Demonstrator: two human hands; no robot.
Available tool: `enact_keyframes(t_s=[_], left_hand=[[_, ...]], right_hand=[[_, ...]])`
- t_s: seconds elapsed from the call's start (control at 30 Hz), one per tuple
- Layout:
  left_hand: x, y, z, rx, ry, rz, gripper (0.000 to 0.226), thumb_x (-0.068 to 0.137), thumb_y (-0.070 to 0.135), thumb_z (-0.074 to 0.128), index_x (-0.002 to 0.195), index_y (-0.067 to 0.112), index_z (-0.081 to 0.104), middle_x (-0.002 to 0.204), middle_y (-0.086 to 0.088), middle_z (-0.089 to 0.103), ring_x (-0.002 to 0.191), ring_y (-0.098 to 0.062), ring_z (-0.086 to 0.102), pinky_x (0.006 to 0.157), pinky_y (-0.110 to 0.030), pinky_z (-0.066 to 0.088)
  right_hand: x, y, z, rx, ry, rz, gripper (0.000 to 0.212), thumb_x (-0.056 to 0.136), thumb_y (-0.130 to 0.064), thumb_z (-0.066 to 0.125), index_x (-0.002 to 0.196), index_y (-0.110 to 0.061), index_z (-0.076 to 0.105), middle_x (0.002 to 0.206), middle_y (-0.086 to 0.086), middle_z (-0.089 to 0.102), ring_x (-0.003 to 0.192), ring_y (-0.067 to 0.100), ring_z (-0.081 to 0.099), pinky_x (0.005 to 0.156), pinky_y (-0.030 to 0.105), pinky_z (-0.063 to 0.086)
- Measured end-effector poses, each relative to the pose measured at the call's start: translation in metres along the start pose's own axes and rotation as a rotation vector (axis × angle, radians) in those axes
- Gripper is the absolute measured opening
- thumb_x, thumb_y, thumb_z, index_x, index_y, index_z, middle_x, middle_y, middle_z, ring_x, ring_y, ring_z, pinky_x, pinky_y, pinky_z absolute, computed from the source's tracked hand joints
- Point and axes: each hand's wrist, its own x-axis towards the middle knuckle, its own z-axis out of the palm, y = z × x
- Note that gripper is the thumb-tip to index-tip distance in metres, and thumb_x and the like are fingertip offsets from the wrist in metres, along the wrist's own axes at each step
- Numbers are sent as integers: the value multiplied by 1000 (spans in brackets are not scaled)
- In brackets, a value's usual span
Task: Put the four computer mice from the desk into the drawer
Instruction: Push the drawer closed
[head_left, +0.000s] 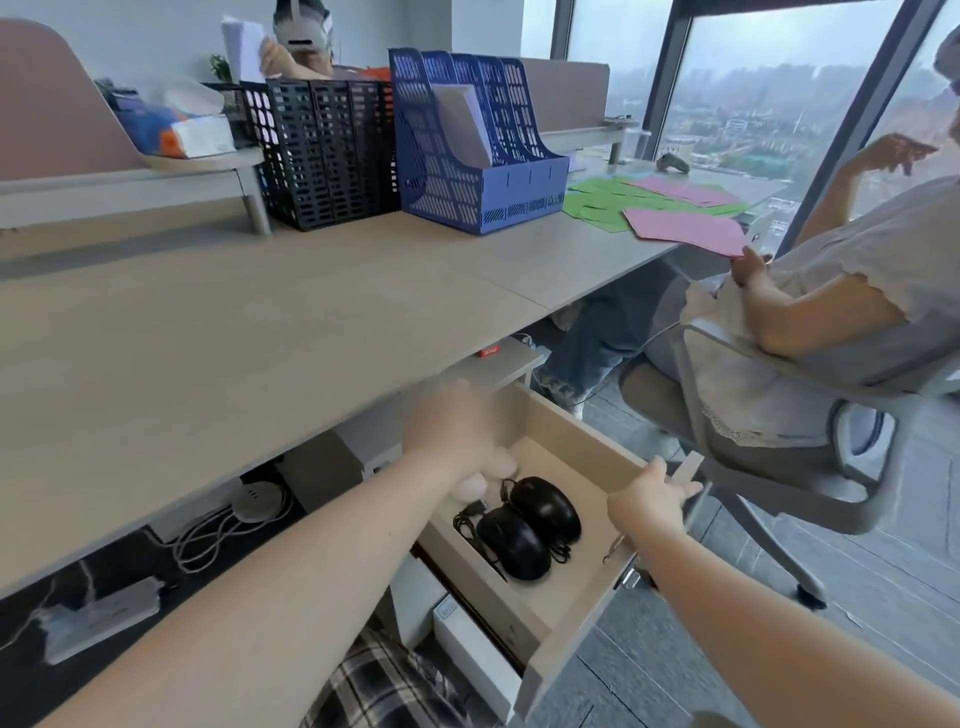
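Note:
The wooden drawer stands pulled out under the desk. Two black wired computer mice lie side by side on its floor with their cables bunched beside them. My left hand is motion-blurred above the drawer's back left part, fingers pointing down and apart just over the cables; I see nothing in it, and it hides what lies beneath. My right hand grips the top edge of the drawer front. No mouse shows on the desk top.
A black file rack and a blue file rack stand at the desk's back. Green and pink papers lie to the right. A seated person in a grey swivel chair is close beside the drawer. Power strips and cables lie under the desk.

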Motion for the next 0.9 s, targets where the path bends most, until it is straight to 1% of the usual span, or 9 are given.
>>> enact_keyframes(t_s=[0.1,0.2,0.33,0.4,0.5,0.6,0.67,0.83,0.9], left_hand=[[8,-13,-7,15,36,-17,22,94,26,46,108,10,52,116,-12,55,109,-31,52,82,-40,44],[18,-26,-10,30,40,-37,28,94,27,47,117,10,50,122,-13,54,111,-32,51,87,-40,43],[36,-46,-11,11,24,-89,54,97,31,44,144,8,30,148,-16,35,138,-31,31,113,-39,28],[46,-57,-13,0,15,-128,58,99,33,38,148,5,22,155,-15,25,145,-29,17,119,-38,16],[62,-77,-12,-25,-49,-182,60,102,38,27,150,5,16,159,-14,17,148,-26,10,121,-39,11],[74,-100,-10,-64,-108,-265,61,101,43,23,150,7,17,160,-12,16,148,-23,11,121,-37,10],[78,-113,-8,-43,-117,-297,60,101,44,23,150,10,20,161,-7,15,148,-20,11,120,-37,9],[88,-124,-5,-23,-120,-273,61,99,45,22,152,14,16,162,-3,10,149,-17,6,122,-38,7],[90,-126,-3,-22,-120,-270,62,99,46,22,152,14,15,162,-3,9,149,-16,5,122,-38,7]], right_hand=[[1,-16,2,78,-20,42,83,88,-3,44,152,-27,-4,158,24,-16,135,45,38,106,48,43],[2,-36,8,151,-35,46,85,90,-9,48,152,-20,-9,160,23,-4,138,44,33,110,48,38],[10,-66,22,255,-22,99,80,93,-13,45,152,-10,-9,161,19,3,143,38,26,117,47,27],[13,-80,29,284,-20,98,74,94,-9,40,152,-5,-5,161,18,6,141,36,30,116,46,28],[19,-94,44,355,-18,57,68,94,-6,37,151,0,2,158,19,19,134,38,38,111,48,34],[27,-102,61,462,-38,-3,65,94,-23,38,150,-5,10,147,23,38,128,42,45,107,47,37],[32,-108,73,464,-19,-32,61,97,-31,32,149,-3,15,147,23,40,128,41,46,106,47,38],[30,-115,93,427,-5,-74,42,103,-22,22,127,5,44,130,27,54,117,41,52,90,41,39],[24,-119,98,420,-29,-83,41,102,-16,19,124,5,47,129,26,55,116,40,52,92,44,40]])
